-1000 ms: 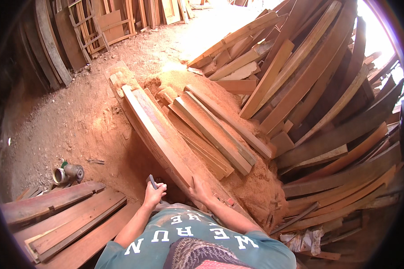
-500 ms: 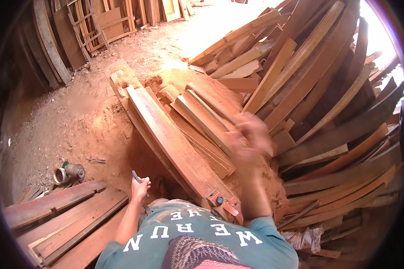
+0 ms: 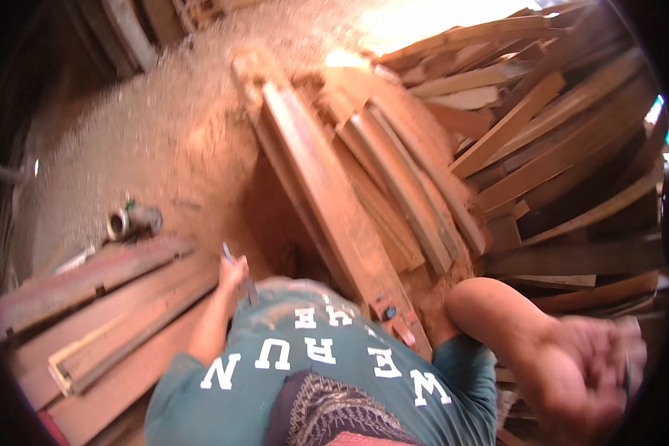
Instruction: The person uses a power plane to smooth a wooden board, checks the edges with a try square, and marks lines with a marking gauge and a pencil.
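My left hand (image 3: 235, 272), beside my shirt, is closed round a slim tool (image 3: 253, 291); a bluish-grey end sticks up above the fist and a flat dark end shows below. Its exact kind is unclear. My right hand (image 3: 583, 368) is raised at the lower right with the forearm bent, away from the workpiece. Motion smears its fingers, and I cannot tell whether anything is in them. In front of me a long reddish timber (image 3: 327, 193) lies on a narrow beam bench. At its near end sits a small reddish wooden fitting with a blue part (image 3: 390, 314).
Several dusty timbers (image 3: 405, 186) lie right of the bench on sawdust. A big stack of boards (image 3: 565, 149) fills the right side. Planks (image 3: 119, 297) lie at lower left, near a round metal machine part (image 3: 132, 223). More boards (image 3: 130, 33) lean at the far left.
My right hand has swung from above the dusty timbers to the lower right, towards me. The view has shifted, so the bench appears further right. My left hand keeps its hold on the slim tool.
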Demonstrator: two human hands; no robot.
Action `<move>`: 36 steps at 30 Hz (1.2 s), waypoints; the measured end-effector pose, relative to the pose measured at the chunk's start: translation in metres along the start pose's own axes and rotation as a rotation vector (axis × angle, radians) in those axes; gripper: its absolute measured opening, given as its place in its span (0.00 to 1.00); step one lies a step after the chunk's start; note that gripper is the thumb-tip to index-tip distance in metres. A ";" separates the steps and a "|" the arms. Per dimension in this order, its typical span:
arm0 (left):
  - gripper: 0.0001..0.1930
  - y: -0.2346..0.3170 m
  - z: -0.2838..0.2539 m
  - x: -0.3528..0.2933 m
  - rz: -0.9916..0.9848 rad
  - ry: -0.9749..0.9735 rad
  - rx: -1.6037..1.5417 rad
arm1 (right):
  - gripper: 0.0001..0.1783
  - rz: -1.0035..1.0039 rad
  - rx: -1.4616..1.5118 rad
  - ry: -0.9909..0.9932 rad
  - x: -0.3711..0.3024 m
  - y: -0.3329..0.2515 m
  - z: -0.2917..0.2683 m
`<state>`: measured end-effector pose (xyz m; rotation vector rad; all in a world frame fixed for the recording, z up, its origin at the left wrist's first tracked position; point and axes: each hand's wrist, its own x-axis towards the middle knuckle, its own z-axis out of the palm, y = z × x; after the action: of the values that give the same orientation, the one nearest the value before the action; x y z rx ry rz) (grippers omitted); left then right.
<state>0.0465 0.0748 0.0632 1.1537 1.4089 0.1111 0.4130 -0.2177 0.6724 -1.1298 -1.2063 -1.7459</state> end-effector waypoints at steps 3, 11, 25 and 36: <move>0.17 0.024 0.005 -0.003 -0.109 0.049 0.099 | 0.05 0.483 0.039 -0.371 -0.096 -0.032 0.008; 0.13 -0.024 -0.058 -0.012 -0.254 0.195 0.031 | 0.08 1.225 0.436 -1.040 -0.439 -0.167 0.048; 0.10 -0.025 -0.066 -0.013 -0.362 0.207 0.148 | 0.08 1.074 0.534 -1.250 -0.501 -0.183 0.039; 0.10 -0.019 -0.056 0.012 -0.284 0.212 0.196 | 0.18 1.148 0.165 -1.272 -0.490 -0.199 0.027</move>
<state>-0.0055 0.1041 0.0559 1.1115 1.7899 -0.1113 0.4152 -0.0937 0.1573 -2.2721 -0.8682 0.0526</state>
